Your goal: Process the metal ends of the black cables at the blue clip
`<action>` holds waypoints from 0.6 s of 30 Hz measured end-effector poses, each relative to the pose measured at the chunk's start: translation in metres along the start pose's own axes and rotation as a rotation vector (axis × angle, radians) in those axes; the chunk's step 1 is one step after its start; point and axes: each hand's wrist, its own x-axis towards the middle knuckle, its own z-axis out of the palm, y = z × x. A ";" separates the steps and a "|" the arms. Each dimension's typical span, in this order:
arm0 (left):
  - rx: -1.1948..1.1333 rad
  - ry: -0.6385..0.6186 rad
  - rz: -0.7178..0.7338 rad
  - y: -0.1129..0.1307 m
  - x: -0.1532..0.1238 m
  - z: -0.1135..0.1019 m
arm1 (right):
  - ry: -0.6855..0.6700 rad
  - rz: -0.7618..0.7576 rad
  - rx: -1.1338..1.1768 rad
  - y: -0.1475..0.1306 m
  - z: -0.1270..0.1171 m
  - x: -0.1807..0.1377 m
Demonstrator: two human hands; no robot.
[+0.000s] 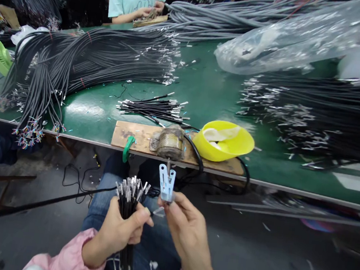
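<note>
Head view: wire bundle (129, 203) in left fist (120, 230), perhaps touching right fingertips (163, 203).

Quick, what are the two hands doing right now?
Left hand: closed around a bundle of black wires, bare ends up.
Right hand: fingers pinched on a small pale blue clip.

Your left hand (120, 228) grips a bundle of thin black wires (129, 207) around its middle, held upright. The stripped, silvery ends fan out just above your thumb and forefinger, while the black tails hang below your fist toward your lap. Your right hand (185, 226) pinches a small pale blue clip-like tool (166, 183) between its fingertips, upright, its two prongs pointing up, just beside the wire tips.
</note>
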 end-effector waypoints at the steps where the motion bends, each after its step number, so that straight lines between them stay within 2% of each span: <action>1: 0.002 0.015 -0.005 0.000 -0.002 0.002 | -0.025 -0.031 0.001 -0.001 0.001 -0.002; 4: -0.017 0.063 -0.021 0.000 -0.003 0.005 | -0.131 -0.171 -0.135 -0.006 0.007 -0.008; 6: -0.047 0.076 -0.025 0.000 -0.002 0.004 | -0.119 -0.310 -0.283 -0.010 0.012 -0.011; 8: -0.059 0.064 -0.028 0.001 0.000 0.003 | -0.090 -0.355 -0.298 -0.010 0.014 -0.012; 9: -0.049 0.060 -0.020 0.002 0.000 0.002 | -0.105 -0.308 -0.232 -0.009 0.013 -0.013; 12: 0.063 0.044 0.074 0.008 -0.003 0.002 | -0.233 0.016 0.079 -0.007 0.009 -0.009; 14: 0.159 0.044 0.157 0.011 -0.006 0.003 | -0.262 0.178 0.195 -0.008 0.007 -0.002; 16: 0.211 0.062 0.195 0.011 -0.008 0.003 | -0.214 0.223 0.228 -0.011 0.009 0.009; 18: 0.219 0.096 0.201 0.009 -0.007 0.000 | -0.147 0.207 0.275 -0.015 0.014 0.020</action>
